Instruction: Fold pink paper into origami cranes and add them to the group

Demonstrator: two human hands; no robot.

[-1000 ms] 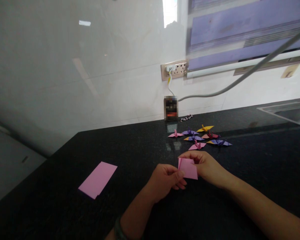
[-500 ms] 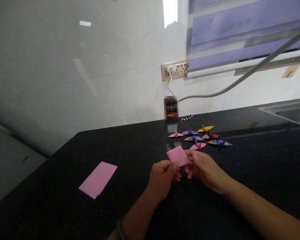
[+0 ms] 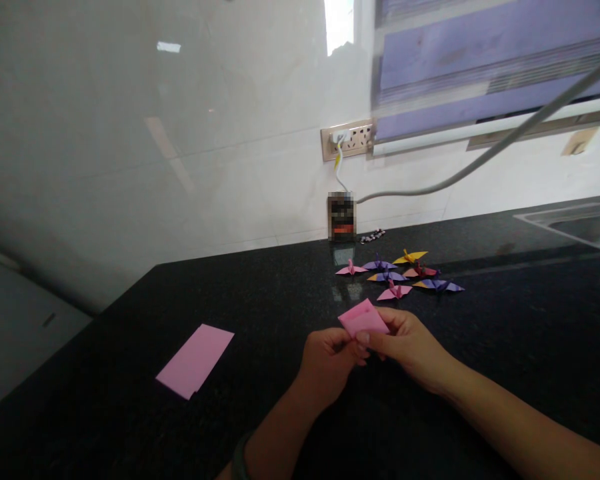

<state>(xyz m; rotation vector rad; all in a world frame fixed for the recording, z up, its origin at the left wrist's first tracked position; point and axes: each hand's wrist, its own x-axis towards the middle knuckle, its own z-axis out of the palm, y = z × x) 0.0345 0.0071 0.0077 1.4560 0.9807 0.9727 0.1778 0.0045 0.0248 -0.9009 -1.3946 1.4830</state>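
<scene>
A folded pink origami paper (image 3: 365, 319), roughly a small square, is held over the counter between both hands. My left hand (image 3: 326, 360) grips its lower left corner, the fingers curled beneath. My right hand (image 3: 414, 343) has its thumb across the lower edge and its fingers behind the right side. One upper layer stands slightly apart from the rest, showing a pocket-like gap. Just beyond the hands sit several folded paper cranes in pink, purple, red and yellow, the nearest a pink crane (image 3: 395, 291).
Flat pink paper sheets (image 3: 196, 361) lie on the black countertop (image 3: 105, 347) to the left. Against the wall stands a blurred-out dark device (image 3: 342, 217), its cable (image 3: 430, 191) running up right. Beside it lies a beaded bracelet (image 3: 373, 236). A sink edge (image 3: 540, 223) shows at right.
My right thumb has come over the front of the folded paper, closing on its lower edge. The paper has shifted slightly right and down, and its front layer has lifted into a gap.
</scene>
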